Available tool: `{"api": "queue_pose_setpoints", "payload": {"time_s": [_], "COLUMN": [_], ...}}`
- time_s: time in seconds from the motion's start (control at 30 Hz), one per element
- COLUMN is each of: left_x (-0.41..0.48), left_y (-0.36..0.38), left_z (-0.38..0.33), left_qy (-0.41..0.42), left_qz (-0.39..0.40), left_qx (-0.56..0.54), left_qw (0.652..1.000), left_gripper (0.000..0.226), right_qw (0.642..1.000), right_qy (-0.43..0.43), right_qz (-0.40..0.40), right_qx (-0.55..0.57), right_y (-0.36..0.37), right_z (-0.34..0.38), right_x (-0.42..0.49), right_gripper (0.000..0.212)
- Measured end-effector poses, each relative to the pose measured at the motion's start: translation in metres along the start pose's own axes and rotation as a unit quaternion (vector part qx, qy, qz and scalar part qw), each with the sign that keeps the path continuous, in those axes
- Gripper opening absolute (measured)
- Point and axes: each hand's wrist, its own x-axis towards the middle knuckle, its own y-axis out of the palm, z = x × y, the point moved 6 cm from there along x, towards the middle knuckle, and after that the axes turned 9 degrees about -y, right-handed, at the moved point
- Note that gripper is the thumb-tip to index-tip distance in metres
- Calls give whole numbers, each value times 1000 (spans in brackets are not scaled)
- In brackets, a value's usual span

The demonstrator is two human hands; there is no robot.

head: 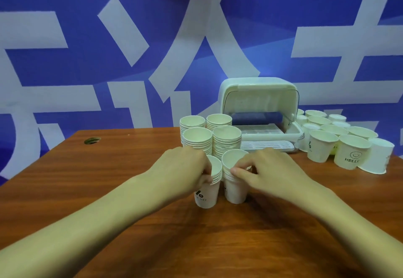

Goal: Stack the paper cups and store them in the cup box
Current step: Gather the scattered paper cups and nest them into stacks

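**Pairing up short stacks**

Left grip (185, 167) pinches one short cup stack (207, 192) at the rims, and right grip (269, 168) pinches the neighbouring stack (236, 190), both on the wooden surface (98, 179). Nesting them probably needs a straight, square lift. Beyond are taller stacks (226, 140), the open cup box (257, 94), loose cups (352, 153) and a blue lettered wall (87, 38).

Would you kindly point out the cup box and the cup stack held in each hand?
cup box (257, 85): head view, top of its white shell.
left-hand cup stack (208, 197): head view, printed wall of bottom cup.
right-hand cup stack (236, 191): head view, plain side wall.
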Motion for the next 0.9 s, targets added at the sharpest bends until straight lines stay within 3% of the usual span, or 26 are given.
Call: {"api": "queue_pose_setpoints", "payload": {"time_s": [0.2,0.33,0.47,0.57,0.67,0.9], "left_x": [6,30,71,109,149,216], "left_y": [-11,-61,-88,-71,-44,1], "left_z": [-8,-31,-85,-136,-181,-248], "left_qy": [8,36,78,115,157,197], "left_qz": [97,23,-70,-79,-74,-82], "left_qx": [22,53,12,24,44,39], "left_qw": [995,998,994,990,984,976], "left_gripper": [20,26,12,10,22,25], "right_qw": [999,997,983,970,952,911], "right_qy": [13,24,92,170,231,286], "right_qz": [11,-48,-152,-173,-191,-229], "right_qx": [29,63,49,-24,-65,-188], "right_y": [8,-17,-51,-54,-44,-20], "right_z": [-4,-16,-71,-128,-176,-239], "right_x": [-3,-7,-17,-31,-60,-125], "right_gripper": [32,46,27,24,25,44]}}
